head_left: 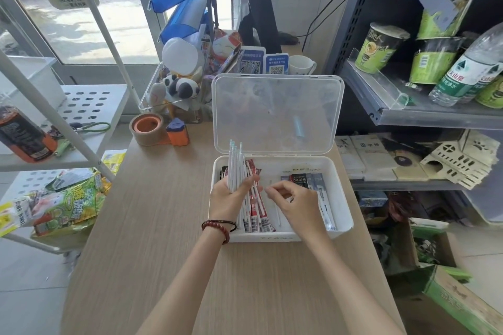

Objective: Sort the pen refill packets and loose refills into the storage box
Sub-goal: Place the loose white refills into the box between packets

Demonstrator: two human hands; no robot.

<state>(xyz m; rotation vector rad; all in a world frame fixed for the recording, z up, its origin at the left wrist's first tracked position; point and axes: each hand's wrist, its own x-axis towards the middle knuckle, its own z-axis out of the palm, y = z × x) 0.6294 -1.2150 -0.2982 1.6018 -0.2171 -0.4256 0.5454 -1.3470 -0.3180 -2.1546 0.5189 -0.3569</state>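
Observation:
A white storage box (345, 221) sits on the wooden table with its clear lid (277, 114) standing open behind it. My left hand (231, 197) is over the box's left side, shut on a bundle of loose white refills (234, 166) that point upward. Red-and-white refill packets (258, 212) lie in the box just below and right of that hand. My right hand (295, 205) hovers over the box's middle, thumb and forefinger pinched together; whether it holds a thin refill I cannot tell. Dark and blue refill packets (302, 178) lie at the box's back right.
A brown tape roll in an orange dispenser (152, 128) stands at the table's back left beside a clear bin of toys (174, 90). A white wire rack with snack bags (62, 204) flanks the left; a grey shelf with cup noodles and a water bottle (468, 71) flanks the right.

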